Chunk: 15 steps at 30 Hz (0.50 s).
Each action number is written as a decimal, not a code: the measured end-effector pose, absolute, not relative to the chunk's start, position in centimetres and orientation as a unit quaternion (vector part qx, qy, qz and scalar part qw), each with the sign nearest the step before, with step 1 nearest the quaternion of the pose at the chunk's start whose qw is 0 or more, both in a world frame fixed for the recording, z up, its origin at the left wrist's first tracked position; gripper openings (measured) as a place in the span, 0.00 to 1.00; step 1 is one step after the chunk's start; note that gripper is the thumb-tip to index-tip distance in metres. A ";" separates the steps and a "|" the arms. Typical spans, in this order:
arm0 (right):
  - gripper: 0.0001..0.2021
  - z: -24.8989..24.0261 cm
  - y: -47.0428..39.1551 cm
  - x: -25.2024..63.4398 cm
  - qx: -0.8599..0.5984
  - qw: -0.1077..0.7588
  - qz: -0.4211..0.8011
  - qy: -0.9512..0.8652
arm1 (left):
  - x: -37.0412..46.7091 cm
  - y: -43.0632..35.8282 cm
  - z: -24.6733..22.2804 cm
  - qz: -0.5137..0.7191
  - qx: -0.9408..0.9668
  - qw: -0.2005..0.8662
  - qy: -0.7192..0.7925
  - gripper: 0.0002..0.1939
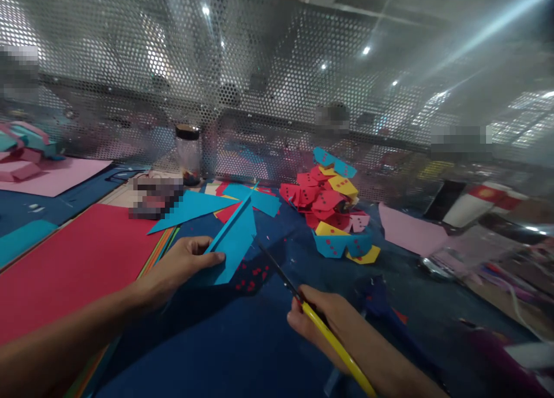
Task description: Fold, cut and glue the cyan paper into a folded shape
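Observation:
My left hand (186, 262) pinches a folded sheet of blue paper (236, 245) between thumb and fingers, above the dark blue table (194, 346). My right hand (324, 317) grips yellow-handled scissors (331, 337); their dark blades point up and left, with the tips close to the right edge of the blue paper. Small red paper dots (249, 280) lie on the table beneath and right of the paper. Another blue paper piece (194, 210) lies behind my left hand.
Red sheets (82, 259) are stacked at left. Cut red, yellow and blue papers (329, 202) form a pile behind the scissors. A dark-lidded jar (188, 156) stands by the perforated metal screen (268, 75). Pink paper (411, 231) and a blue tool (385, 305) lie right.

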State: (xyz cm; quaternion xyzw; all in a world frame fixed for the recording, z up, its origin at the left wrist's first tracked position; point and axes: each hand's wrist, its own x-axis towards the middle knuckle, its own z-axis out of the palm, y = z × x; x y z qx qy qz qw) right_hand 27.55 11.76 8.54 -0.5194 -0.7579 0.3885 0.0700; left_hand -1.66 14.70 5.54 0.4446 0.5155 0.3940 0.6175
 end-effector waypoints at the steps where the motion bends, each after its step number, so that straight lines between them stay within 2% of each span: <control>1: 0.20 8.8 11.8 27.6 -0.529 0.055 0.372 -0.760 | -1.8 14.8 5.5 0.398 0.444 0.619 0.511 0.17; 8: 0.20 9.0 11.7 27.4 -0.547 0.006 0.345 -0.762 | -2.1 15.0 5.3 0.410 0.454 0.616 0.496 0.16; 15: 0.21 8.4 11.9 27.8 -0.522 -0.003 0.366 -0.770 | -2.1 15.0 5.2 0.404 0.462 0.605 0.507 0.15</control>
